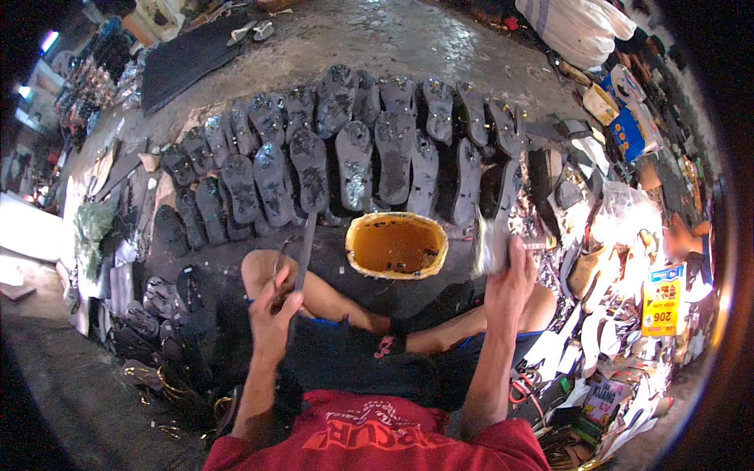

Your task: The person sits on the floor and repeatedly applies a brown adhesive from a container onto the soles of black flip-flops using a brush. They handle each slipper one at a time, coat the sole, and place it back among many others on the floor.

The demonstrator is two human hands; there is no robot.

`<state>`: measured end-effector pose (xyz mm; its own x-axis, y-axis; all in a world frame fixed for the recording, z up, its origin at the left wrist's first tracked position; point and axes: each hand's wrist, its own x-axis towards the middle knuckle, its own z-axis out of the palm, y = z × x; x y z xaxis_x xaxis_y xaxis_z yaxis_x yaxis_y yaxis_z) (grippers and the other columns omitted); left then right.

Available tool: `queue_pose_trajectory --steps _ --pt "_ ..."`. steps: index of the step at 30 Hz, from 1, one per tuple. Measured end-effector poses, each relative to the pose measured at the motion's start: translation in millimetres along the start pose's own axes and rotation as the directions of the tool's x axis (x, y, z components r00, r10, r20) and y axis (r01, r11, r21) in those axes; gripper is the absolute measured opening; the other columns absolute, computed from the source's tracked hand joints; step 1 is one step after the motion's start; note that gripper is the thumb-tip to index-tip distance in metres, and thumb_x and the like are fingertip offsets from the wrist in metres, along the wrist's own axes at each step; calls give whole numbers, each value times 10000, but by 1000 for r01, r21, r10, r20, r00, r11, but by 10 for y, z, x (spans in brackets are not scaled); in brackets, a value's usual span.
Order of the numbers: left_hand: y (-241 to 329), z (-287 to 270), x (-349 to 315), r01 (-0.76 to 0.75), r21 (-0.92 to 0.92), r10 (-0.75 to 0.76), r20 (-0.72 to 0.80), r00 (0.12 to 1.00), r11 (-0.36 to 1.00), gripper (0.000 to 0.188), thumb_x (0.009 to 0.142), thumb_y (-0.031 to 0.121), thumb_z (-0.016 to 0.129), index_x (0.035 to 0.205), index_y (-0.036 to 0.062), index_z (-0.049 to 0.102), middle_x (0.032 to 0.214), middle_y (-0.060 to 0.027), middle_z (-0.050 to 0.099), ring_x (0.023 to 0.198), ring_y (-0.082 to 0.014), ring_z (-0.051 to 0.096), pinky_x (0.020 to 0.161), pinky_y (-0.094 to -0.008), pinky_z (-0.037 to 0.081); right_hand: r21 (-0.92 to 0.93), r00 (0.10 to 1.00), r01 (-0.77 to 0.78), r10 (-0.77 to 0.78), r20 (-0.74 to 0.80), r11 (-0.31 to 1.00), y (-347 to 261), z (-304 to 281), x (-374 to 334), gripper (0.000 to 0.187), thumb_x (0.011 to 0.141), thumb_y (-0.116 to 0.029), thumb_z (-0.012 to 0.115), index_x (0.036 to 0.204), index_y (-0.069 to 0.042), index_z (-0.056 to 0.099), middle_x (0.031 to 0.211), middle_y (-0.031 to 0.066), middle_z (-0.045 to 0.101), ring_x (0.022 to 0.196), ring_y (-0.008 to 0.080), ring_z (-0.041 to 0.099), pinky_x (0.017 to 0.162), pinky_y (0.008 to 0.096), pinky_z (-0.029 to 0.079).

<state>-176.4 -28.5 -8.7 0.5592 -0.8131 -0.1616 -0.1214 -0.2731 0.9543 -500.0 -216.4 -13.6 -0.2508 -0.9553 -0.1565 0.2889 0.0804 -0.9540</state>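
Tub (400, 275): right in front of me
Shoe soles (352, 161): rows just past the tub
Flat sheet (188, 67): back left, beyond the soles
Sack (577, 31): back right

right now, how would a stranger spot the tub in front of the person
Find the rows of dark sandal soles across mid-picture. Just below them in view sits an oblong tub. Its amber interior and pale, ragged rim set it apart from the dark soles.

Cluttered footwear workshop, rows of dark soles (393, 157), yellowish tub (397, 275), heaped scraps (567, 352), grey floor (353, 39)
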Motion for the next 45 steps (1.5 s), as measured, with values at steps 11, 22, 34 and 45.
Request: queue_pose_trajectory --steps 11,22,34,45 --pt "200 893 -253 232 -700 75 377 923 675 602 1055 470 480 1396 -24 525 1262 -198 661 1003 -270 683 857 -377 543 -298 872 471 -386 301 830 -225 1210 -345 329 837 -223 868 986 7 686 789 52 711 688 88 599 622 291 487" --pt "132 928 -229 176 -574 121 442 889 800 554 978 333 588 1382 -43 534 1227 -174 675 1059 -259 688 922 -372 560 -114 952 287 -269 148 951 -483 1097 -261 285 870 -199 846 1004 14 713 871 39 723 762 108 618 713 290 512" --pt "351 1166 228 150 -864 67 206 976 481 615 1070 525 377 1455 60 493 1368 -117 617 1236 -280 611 1072 -459 488 -94 728 617 -522 445 781 -58 889 -961 379 776 -174 910 1043 -3 703 875 120 755 770 203 742 720 327 581" --pt "389 1220 297 132 -924 263 236 936 358 552 1109 427 391 1533 76 437 1442 -115 585 1241 -281 615 1104 -423 468 -298 964 210 -248 -95 931 -309 793 -482 346 828 -211 886 1027 15 716 906 126 752 787 162 698 703 309 558"
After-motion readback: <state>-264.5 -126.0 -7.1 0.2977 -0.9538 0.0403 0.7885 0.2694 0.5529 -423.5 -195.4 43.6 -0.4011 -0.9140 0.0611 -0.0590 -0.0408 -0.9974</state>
